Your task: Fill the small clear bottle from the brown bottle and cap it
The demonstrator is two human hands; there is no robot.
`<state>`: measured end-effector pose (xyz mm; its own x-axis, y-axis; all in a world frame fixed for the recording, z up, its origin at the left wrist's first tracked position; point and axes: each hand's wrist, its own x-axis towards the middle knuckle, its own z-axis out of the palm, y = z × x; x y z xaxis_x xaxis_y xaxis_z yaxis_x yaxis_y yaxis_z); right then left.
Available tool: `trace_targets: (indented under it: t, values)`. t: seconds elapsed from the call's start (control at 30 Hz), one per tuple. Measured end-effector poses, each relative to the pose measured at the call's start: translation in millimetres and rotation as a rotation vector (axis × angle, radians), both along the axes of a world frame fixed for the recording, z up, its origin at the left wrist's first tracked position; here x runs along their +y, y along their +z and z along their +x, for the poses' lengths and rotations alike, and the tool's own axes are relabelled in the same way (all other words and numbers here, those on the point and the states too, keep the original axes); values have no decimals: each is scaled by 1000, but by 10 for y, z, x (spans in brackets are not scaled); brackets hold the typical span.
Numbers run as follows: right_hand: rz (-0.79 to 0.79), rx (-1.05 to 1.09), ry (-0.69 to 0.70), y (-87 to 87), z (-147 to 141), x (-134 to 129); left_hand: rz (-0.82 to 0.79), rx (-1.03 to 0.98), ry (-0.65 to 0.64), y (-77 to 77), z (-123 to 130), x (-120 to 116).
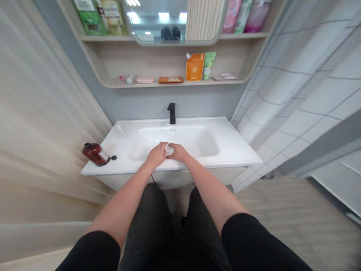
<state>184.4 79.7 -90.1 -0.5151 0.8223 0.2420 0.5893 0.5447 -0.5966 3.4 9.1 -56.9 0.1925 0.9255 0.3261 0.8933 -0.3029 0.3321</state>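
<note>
Over the front of the white sink basin (208,145), both hands meet around a small round whitish, see-through object (169,150); its exact kind is too small to make out. My left hand (156,155) grips it from the left with curled fingers. From the other side my right hand (178,152) is closed on it too, fingers partly hidden. A dark amber bottle (94,153) with a white label leans at the counter's left end. Beside it lies a small black cap (114,157).
A black faucet (172,113) stands behind the basin. Something clear (121,131) rests at the counter's back left. Above, a shelf (158,85) bears an orange pouch (194,67), a green tube (208,66) and small packs. A mirror (160,22) hangs over it; a curtain (42,113) borders the left.
</note>
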Motion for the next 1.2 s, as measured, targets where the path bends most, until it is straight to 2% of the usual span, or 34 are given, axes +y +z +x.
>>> trace_targets:
  t: [0.1, 0.27, 0.47, 0.7, 0.97, 1.2]
  values:
    - [10, 9, 4, -4, 6, 3, 6, 20, 62, 32, 12, -23]
    - [23, 10, 25, -2, 18, 11, -149, 173, 228, 105, 52, -28]
    - [31, 1, 22, -11, 15, 9, -182, 206, 155, 135, 61, -29]
    - [43, 33, 39, -24, 19, 10, -183, 277, 319, 156, 102, -74]
    - [81, 44, 36, 21, 28, -36, -201, 270, 259, 180, 79, -61]
    - [77, 46, 35, 25, 21, -50, -178, 278, 317, 196, 108, -108]
